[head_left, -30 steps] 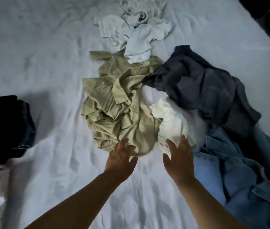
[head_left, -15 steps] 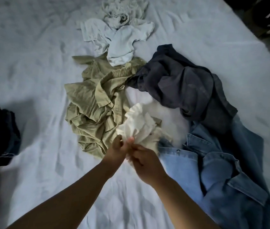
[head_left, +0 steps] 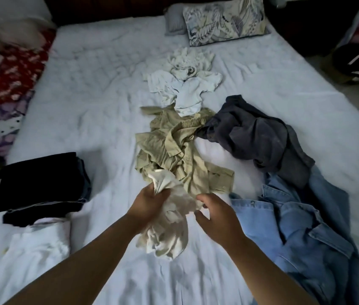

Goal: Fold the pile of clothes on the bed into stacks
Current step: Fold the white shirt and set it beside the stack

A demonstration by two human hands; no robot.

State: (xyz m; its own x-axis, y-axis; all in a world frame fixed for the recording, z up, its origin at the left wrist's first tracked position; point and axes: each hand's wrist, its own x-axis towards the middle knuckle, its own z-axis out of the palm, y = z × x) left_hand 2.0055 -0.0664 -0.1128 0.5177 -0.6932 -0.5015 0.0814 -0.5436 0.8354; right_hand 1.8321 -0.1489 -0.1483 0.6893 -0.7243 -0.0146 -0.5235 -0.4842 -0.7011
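Now both hands, left hand and right hand, grip one cream garment.

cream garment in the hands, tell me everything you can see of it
The cream garment is a soft, crumpled off-white piece of cloth, unfolded; its type cannot be told. The left hand grips a bunch near its upper end, which puffs out above the fingers. The rest hangs down in folds to the white bedsheet. The right hand touches its right edge with curled fingers. It lies in front of the khaki shirt and left of the denim shirt.
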